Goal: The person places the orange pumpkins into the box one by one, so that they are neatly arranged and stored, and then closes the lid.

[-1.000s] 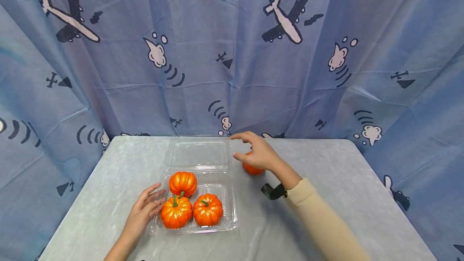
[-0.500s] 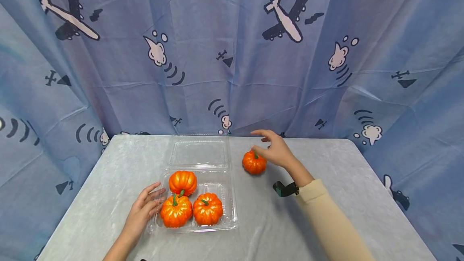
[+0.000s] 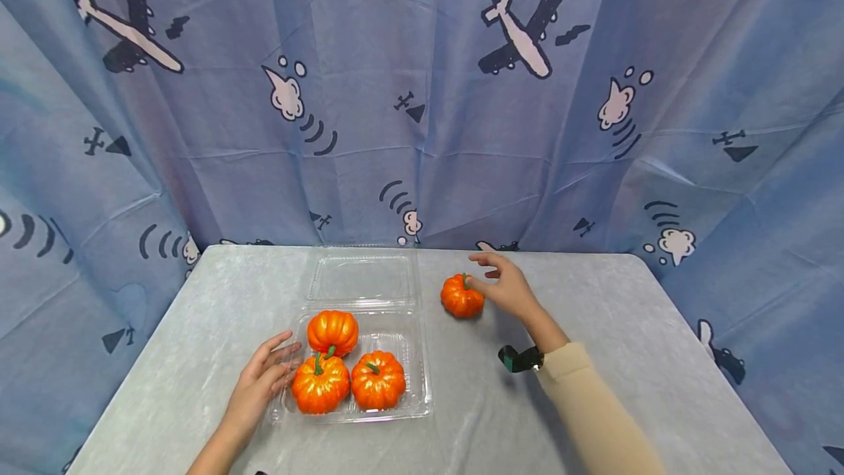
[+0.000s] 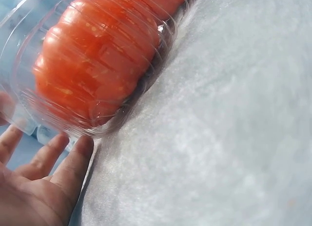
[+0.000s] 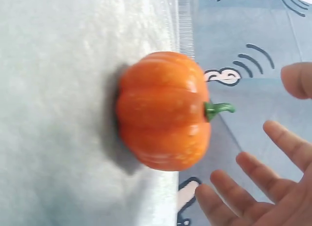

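Three orange toy pumpkins with green stems, among them a front right pumpkin (image 3: 379,381), sit in the base of a clear plastic clamshell box (image 3: 414,387). My left hand (image 3: 260,380) is at the box's left side, and in the left wrist view its spread fingertips are right at the clear wall. A fourth-side pumpkin (image 3: 461,297) stands alone on the table, right of the box, stem up. Beside and above this lone pumpkin hovers my right hand (image 3: 508,286), fingers spread and nothing in its grasp; the right wrist view shows a gap between fingers and pumpkin (image 5: 163,111).
The box's clear lid (image 3: 363,281) lies folded back toward the far edge of the grey-covered table (image 3: 593,358). A blue curtain (image 3: 369,94) printed with airplanes hangs behind and at both sides. A dark wrist camera (image 3: 519,359) is strapped to the right wrist.
My right hand has moved right, away from the box's lid, then lowered slightly beside the lone pumpkin, which it no longer covers. The left hand and the box have stayed in place.
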`<state>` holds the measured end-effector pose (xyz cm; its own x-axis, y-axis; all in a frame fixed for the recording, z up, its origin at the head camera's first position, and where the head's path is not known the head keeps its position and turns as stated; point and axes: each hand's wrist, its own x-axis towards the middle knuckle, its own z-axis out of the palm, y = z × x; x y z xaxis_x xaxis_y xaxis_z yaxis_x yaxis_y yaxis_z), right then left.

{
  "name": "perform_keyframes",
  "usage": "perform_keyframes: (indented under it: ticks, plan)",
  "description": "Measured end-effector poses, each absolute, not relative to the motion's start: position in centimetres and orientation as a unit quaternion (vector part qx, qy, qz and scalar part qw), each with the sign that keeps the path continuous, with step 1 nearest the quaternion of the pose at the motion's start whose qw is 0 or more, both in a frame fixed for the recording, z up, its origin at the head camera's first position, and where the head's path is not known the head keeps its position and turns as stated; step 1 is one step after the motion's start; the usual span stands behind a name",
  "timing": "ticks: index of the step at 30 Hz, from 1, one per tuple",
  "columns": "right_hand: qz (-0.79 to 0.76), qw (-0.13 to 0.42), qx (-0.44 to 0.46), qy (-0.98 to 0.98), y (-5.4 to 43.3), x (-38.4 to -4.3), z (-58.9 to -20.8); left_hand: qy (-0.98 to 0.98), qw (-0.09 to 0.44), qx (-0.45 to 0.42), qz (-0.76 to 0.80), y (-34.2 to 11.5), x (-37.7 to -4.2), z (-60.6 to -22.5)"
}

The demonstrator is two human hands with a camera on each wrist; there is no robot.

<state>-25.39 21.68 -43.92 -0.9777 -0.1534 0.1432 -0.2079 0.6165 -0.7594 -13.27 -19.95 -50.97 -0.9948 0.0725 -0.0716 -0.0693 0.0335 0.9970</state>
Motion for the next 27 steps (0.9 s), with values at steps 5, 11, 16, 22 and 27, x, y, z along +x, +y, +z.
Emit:
perform_keyframes:
  ticks: [5,11,16,22,27]
  plan:
    - [0.430,0.024,0.072,-0.900,21.6,-25.5,-45.2,0.718,0.052,-0.001,0.694,-20.0,-13.3,-50.9]
    - [0.416,0.020,0.061,-0.907,21.6,-25.6,-46.5,0.717,0.046,0.001,0.696,-20.0,-13.3,-50.9]
    - [0.417,0.007,0.050,-0.907,21.5,-25.6,-47.2,0.716,0.044,0.000,0.697,-20.0,-13.3,-50.9]
    - [0.421,-0.012,0.030,-0.906,21.3,-25.5,-47.3,0.714,0.050,-0.006,0.698,-20.0,-13.3,-50.9]
    - [0.434,-0.017,0.022,-0.901,21.3,-25.5,-47.5,0.714,0.050,-0.010,0.698,-19.9,-13.4,-50.9]
